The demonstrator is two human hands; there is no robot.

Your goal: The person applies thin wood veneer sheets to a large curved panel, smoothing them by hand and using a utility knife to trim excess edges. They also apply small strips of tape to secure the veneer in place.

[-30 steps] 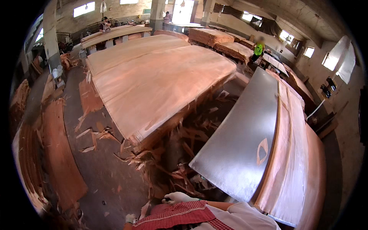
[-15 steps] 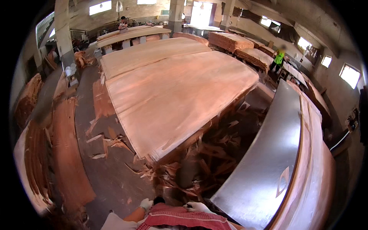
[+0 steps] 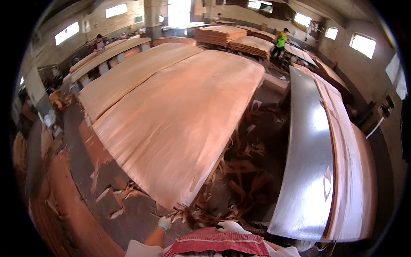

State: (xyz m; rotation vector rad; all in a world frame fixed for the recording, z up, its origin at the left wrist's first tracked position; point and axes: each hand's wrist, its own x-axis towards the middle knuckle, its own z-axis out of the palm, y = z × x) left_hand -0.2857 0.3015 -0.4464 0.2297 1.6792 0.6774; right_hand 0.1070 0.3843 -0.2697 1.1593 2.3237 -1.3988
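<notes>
A wide stack of thin reddish-tan wood veneer sheets [image 3: 184, 103] lies in front of me, its near corner pointing at my body. My left hand [image 3: 164, 222], in a pale glove, is beside that near corner; its fingers are too small and blurred to read, and I cannot tell whether they touch the sheets. My right hand [image 3: 233, 227], also gloved, is held low before my red checked apron [image 3: 218, 243]. Its fingers look curled, with a small dark thing at their edge that I cannot make out.
A shiny metal-topped table [image 3: 306, 171] stands at the right, with veneer sheets [image 3: 349, 184] along its far side. Torn veneer scraps [image 3: 246, 184] litter the floor. Long veneer strips [image 3: 77, 205] lie left. A person in a bright green top [image 3: 281, 40] stands far off; another [image 3: 99, 43] is back left.
The view has swung right and come closer to the stack, which now sits further left. My left hand has moved near its corner. The right hand stays before the apron.
</notes>
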